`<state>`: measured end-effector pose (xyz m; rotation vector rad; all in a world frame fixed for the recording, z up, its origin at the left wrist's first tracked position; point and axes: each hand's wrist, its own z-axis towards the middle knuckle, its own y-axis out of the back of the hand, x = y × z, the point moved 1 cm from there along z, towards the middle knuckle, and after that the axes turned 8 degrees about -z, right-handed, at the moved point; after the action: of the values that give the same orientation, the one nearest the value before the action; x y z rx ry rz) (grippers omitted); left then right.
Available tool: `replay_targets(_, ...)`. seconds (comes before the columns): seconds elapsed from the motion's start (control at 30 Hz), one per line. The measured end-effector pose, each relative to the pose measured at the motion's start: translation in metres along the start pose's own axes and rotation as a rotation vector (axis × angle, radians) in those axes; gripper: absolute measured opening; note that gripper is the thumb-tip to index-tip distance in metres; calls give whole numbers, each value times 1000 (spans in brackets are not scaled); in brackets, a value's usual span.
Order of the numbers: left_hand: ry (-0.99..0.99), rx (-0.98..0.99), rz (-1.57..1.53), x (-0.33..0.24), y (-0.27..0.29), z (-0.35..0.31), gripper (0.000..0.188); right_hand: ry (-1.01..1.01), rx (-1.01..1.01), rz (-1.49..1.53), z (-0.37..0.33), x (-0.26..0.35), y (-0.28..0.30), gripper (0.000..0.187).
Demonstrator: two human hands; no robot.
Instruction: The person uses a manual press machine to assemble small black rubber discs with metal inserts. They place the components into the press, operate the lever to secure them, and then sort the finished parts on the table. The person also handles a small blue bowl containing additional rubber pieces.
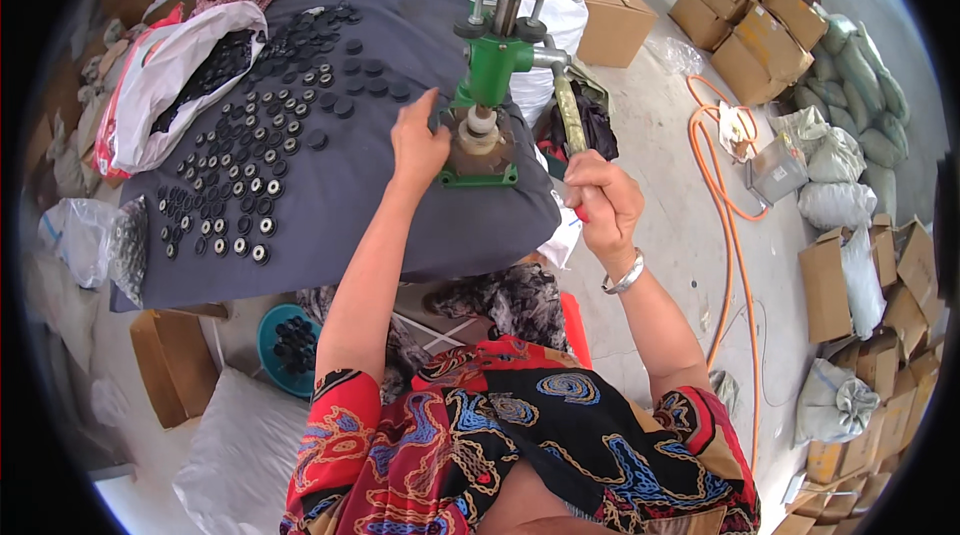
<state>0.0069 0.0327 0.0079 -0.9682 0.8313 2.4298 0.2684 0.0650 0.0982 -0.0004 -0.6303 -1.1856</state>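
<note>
— While seated at the table [400, 225], draped in dark cloth, working at what?
— At a green press [492, 65], standing near the table's right edge. Well to its left, a white bag [160, 85] spilling black pieces.
— And the lever [566, 110]?
— Hanging down the right side of the press. Gripped at its lower end by the right hand [603, 200], closed in a fist, held off the table.
— Left hand [418, 143]?
— Resting at the die [480, 140] under the ram, fingers loosely spread, tips against the die's left side. Pinching a piece or not: cannot tell, too small and partly hidden by the hand itself.
— Which step, judging by that?
— Seemingly loading or seating a piece on the die, with the lever held ready. Ram apparently raised, off the die.
— Stock?
— Rows of small black rings [240, 205], laid out on the cloth left of the press, well apart from both hands.
— Calling for what next?
— Probably for seating the piece flat and centred first. Then for clearing the fingers from under the ram before any pull. After that, for one steady stroke of the lever, without jerking, lest crushing the piece askew.
</note>
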Motion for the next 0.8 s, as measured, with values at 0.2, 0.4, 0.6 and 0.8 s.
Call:
replay_targets(0.2,-97,18,540,50,6,38,45,-172,64,64,18,13,9,16)
replay_targets(0.4,-29,262,698,67,2,41,39,-421,77,223,95,23,27,20)
replay_targets(0.6,-172,35,524,61,10,31,30,-517,109,256,158,18,37,24)
replay_targets(0.8,-79,68,492,73,9,36,32,-565,117,277,186,14,38,25)
